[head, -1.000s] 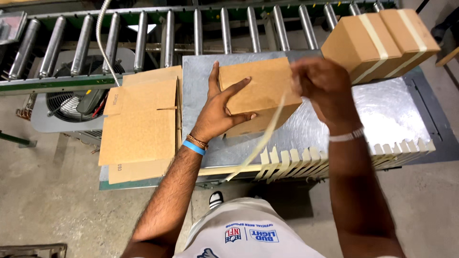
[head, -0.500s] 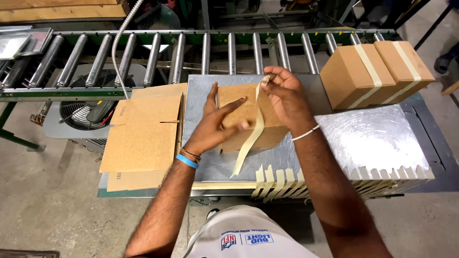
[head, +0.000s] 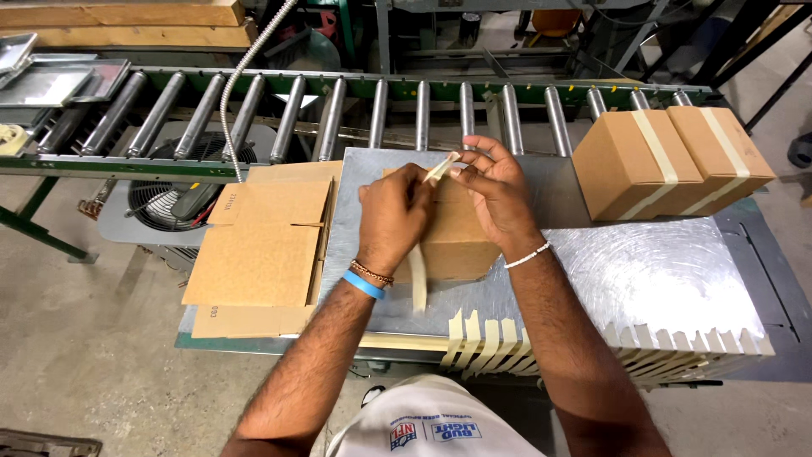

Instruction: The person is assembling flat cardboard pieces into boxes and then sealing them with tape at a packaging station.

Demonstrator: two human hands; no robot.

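Note:
A small brown cardboard box [head: 457, 237] stands on the metal table [head: 643, 271] in front of me. My left hand [head: 393, 216] rests on the box's top left side and presses a pale tape strip [head: 418, 283] that hangs down the box's front. My right hand [head: 491, 190] pinches the strip's upper end at the far edge of the box top.
Two taped boxes [head: 668, 161] sit at the table's right rear, next to the roller conveyor [head: 381, 110]. A stack of flat cardboard blanks [head: 266, 245] lies at left. Several cut tape strips [head: 541, 347] hang along the table's front edge. A fan [head: 173, 199] stands on the floor at left.
The box has come down onto the table. Both hands have moved together over its top, and the tape strip now runs over the box instead of hanging free.

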